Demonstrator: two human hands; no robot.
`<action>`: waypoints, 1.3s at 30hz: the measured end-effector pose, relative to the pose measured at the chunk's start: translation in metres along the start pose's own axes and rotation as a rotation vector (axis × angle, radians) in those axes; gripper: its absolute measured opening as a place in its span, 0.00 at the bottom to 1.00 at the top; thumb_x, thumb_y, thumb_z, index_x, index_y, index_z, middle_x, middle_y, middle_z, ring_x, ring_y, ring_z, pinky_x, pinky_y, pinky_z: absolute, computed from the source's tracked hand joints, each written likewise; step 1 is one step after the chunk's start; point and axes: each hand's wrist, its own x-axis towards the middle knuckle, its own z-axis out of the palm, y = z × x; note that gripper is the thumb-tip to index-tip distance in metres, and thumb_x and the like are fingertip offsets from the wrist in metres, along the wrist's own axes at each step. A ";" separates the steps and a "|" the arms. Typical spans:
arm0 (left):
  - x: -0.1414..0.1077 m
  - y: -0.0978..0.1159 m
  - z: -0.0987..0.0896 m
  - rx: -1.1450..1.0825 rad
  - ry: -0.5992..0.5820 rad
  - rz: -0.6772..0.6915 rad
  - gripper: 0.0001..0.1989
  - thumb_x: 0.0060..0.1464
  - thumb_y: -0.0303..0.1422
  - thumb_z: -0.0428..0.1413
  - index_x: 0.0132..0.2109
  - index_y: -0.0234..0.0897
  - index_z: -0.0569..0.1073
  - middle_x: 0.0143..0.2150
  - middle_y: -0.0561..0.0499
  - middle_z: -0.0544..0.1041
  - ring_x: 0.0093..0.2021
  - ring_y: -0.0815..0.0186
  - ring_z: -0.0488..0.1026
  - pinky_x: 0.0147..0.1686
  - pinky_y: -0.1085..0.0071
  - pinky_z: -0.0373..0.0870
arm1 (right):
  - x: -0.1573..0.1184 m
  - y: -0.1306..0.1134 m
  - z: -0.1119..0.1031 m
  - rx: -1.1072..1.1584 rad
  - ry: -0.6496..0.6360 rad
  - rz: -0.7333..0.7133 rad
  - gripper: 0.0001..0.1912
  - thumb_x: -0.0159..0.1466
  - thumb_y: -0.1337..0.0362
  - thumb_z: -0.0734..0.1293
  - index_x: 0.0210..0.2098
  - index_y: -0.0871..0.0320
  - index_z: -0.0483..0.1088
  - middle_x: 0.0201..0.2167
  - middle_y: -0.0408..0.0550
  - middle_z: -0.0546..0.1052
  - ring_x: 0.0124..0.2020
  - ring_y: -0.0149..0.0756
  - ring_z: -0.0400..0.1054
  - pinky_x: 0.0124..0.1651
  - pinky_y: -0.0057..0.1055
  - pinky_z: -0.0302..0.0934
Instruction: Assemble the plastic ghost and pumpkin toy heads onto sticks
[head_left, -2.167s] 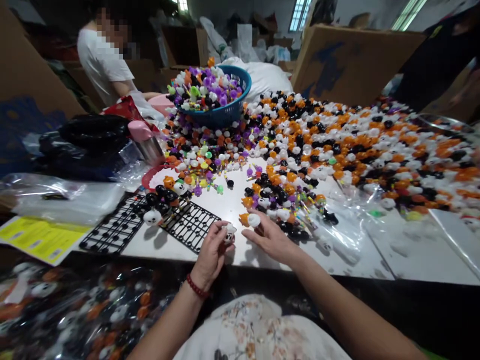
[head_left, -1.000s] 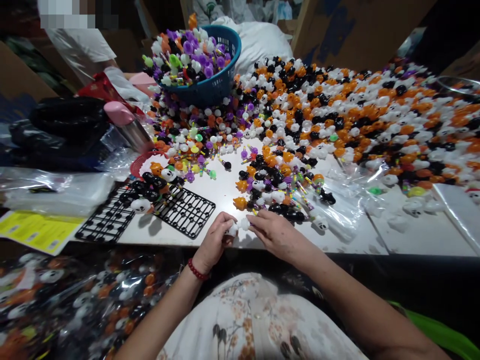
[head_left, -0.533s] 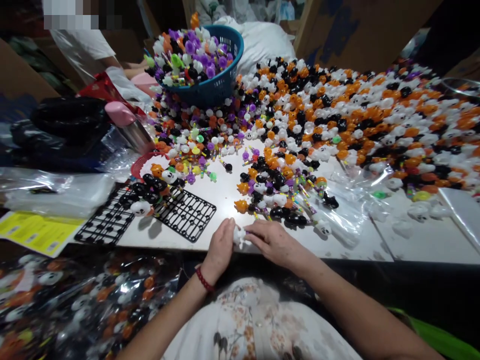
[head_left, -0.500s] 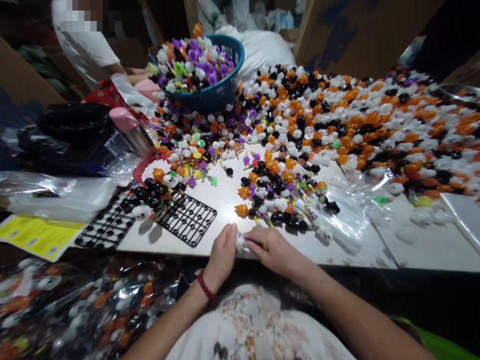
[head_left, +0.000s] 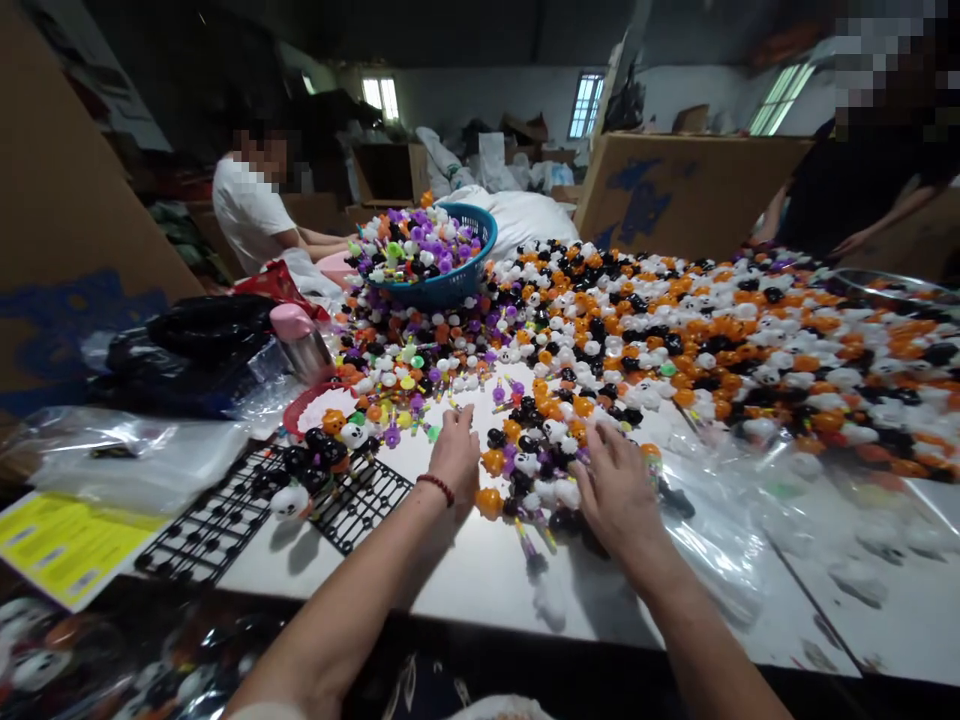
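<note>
My left hand (head_left: pixel 456 455), a red bead bracelet at its wrist, reaches forward over the white table with its fingers stretched out. Nothing shows in it. Beside it lies a pile of small figures (head_left: pixel 525 465): orange pumpkins, white skulls and black pieces, some on striped coloured sticks. My right hand (head_left: pixel 619 490) rests on the right side of that pile, fingers spread; its fingertips are partly hidden among the pieces. A blurred white figure (head_left: pixel 549 598) on a stick is near the table's front edge. Left of my hands, a black plastic grid (head_left: pixel 367 505) carries several black and white figures (head_left: pixel 291 500).
A blue basket (head_left: pixel 480 265) full of figures stands at the back, beside a large heap (head_left: pixel 720 330). Clear plastic bags (head_left: pixel 712 540) lie at right, more bags (head_left: pixel 172 450) and a yellow sheet (head_left: pixel 71 545) at left. Two people are across the table.
My hands were together at the table edge around a small white figure; now they are apart and further forward, at the pile. The white figure is out of them. The view has tilted up.
</note>
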 end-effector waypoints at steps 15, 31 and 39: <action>-0.016 0.020 0.007 -0.381 -0.091 -0.118 0.07 0.55 0.36 0.53 0.40 0.38 0.67 0.34 0.51 0.72 0.35 0.65 0.70 0.37 0.68 0.67 | -0.018 -0.012 0.064 0.104 -0.069 -0.221 0.32 0.67 0.73 0.55 0.69 0.59 0.50 0.64 0.61 0.64 0.65 0.51 0.57 0.61 0.55 0.62; 0.029 0.002 0.024 -0.222 -0.109 -0.054 0.12 0.57 0.41 0.51 0.33 0.39 0.69 0.30 0.52 0.73 0.33 0.65 0.69 0.35 0.70 0.64 | -0.026 0.001 0.064 0.258 -0.055 -0.255 0.22 0.63 0.78 0.56 0.52 0.58 0.68 0.47 0.57 0.76 0.51 0.47 0.70 0.54 0.51 0.69; 0.122 0.001 0.037 0.076 -0.051 0.027 0.05 0.55 0.31 0.52 0.31 0.37 0.68 0.32 0.48 0.71 0.36 0.62 0.67 0.41 0.65 0.63 | -0.019 0.010 0.080 0.215 -0.069 -0.251 0.24 0.60 0.79 0.57 0.52 0.58 0.69 0.46 0.56 0.77 0.52 0.48 0.70 0.56 0.51 0.68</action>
